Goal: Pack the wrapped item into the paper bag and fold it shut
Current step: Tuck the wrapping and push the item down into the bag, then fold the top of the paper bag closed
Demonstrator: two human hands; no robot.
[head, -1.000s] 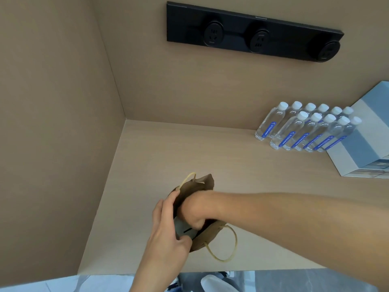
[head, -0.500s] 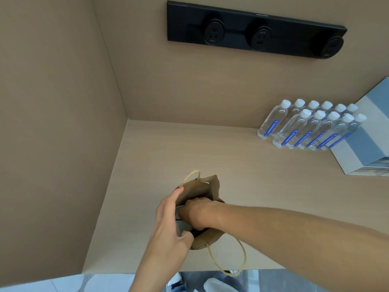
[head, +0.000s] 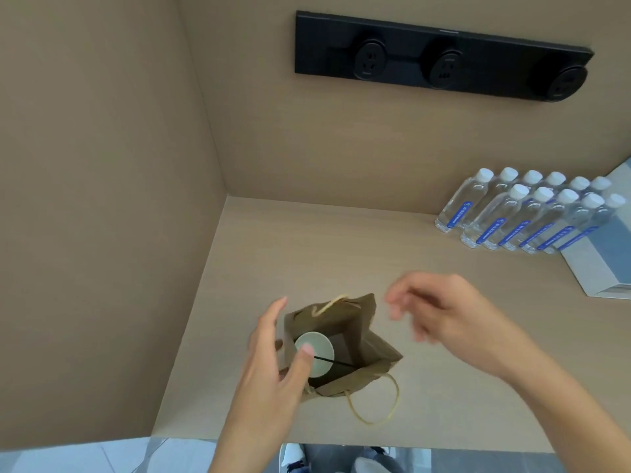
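A small brown paper bag point(head: 345, 322) with tan cord handles stands open on the beige counter point(head: 341, 247). Inside it lies the wrapped item point(head: 319, 353), a pale round shape with a thin black band across it. My left hand point(head: 273, 370) grips the bag's left wall, thumb over the rim and touching the item. My right hand point(head: 440, 315) hovers to the right of the bag, above the counter, fingers spread and holding nothing; it is motion-blurred.
Several clear water bottles point(head: 526, 213) with white caps stand at the back right, beside a white and blue box point(head: 604, 261). A black socket strip point(head: 440, 59) is on the back wall. A side wall point(head: 102, 216) closes the left. The counter's front edge is just below the bag.
My right hand has come out of the bag and moved up and to the right, empty. The wrapped item now shows inside the open bag. My left hand still holds the bag.
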